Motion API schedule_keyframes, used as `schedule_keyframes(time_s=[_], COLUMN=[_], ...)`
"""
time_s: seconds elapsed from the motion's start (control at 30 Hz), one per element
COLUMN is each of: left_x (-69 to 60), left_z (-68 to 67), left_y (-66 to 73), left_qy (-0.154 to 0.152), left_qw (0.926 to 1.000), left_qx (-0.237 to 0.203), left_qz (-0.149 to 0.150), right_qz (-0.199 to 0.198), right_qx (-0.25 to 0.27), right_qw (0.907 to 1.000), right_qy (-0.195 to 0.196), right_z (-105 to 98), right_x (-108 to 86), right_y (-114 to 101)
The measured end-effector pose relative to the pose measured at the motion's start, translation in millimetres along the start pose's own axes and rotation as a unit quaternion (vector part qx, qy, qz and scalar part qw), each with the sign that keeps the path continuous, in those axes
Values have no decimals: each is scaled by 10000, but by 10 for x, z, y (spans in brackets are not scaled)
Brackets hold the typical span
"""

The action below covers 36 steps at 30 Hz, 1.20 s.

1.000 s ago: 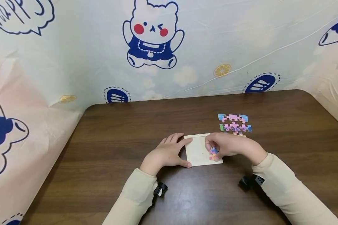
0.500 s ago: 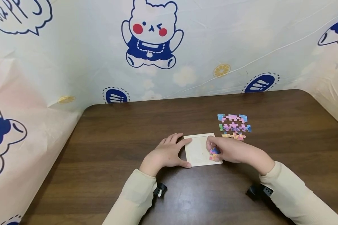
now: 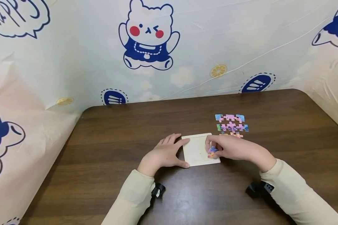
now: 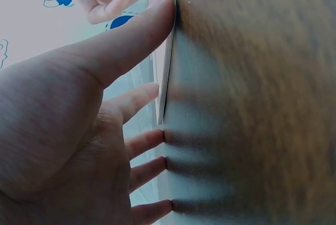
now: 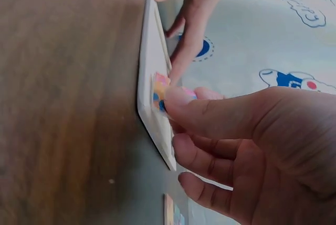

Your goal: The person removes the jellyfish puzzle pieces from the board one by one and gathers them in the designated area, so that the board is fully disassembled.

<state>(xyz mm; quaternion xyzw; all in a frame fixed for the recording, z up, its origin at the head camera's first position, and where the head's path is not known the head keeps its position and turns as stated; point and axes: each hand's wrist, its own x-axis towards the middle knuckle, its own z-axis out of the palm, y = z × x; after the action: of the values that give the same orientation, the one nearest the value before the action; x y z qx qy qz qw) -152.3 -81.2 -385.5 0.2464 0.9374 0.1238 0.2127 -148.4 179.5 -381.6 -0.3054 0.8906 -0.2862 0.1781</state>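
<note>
A small white puzzle tray [image 3: 195, 153] lies flat on the table. My left hand [image 3: 164, 155] spreads over its left side, thumb and index finger resting on the tray's edge, the other fingertips down on the tabletop. Between thumb and fingers, my right hand [image 3: 235, 148] pinches a colourful jigsaw piece [image 3: 212, 152] at the tray's lower right corner. The right wrist view shows the same jigsaw piece [image 5: 160, 91] tilted at the tray [image 5: 152, 51], its far side covered by the thumb. Whether it touches the tray's floor I cannot tell.
Behind my right hand, several jigsaw pieces [image 3: 231, 126] lie in rows on the brown wooden table [image 3: 129, 125]; the nearest row is partly hidden by that hand. A patterned cloth [image 3: 197, 47] hangs at the table's back and sides.
My right hand drew back a little, then came forward again, partly covering the nearest row of pieces. The pinched jigsaw piece shifted slightly at the corner. My left hand stays on the tray.
</note>
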Motion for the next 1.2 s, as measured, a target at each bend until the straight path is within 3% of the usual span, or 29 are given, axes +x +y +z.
schedule_keyframes(time_s=[0.3,0.67,1.2], left_x=[-6,4,-1], left_z=[1,-4,-2], left_y=[-7,-10,-9], left_qy=[-9,-23,-10], left_qw=[10000,10000,10000], left_qx=[-38,-36,-20], left_qz=[18,32,31], right_qz=[17,358,1305], right_qx=[27,-524,-502], right_qw=[9998,9968,9889], right_qy=[205,486,505], right_z=[-136,-375,-618], right_x=[-64,-200,-384], right_y=[84,242,643])
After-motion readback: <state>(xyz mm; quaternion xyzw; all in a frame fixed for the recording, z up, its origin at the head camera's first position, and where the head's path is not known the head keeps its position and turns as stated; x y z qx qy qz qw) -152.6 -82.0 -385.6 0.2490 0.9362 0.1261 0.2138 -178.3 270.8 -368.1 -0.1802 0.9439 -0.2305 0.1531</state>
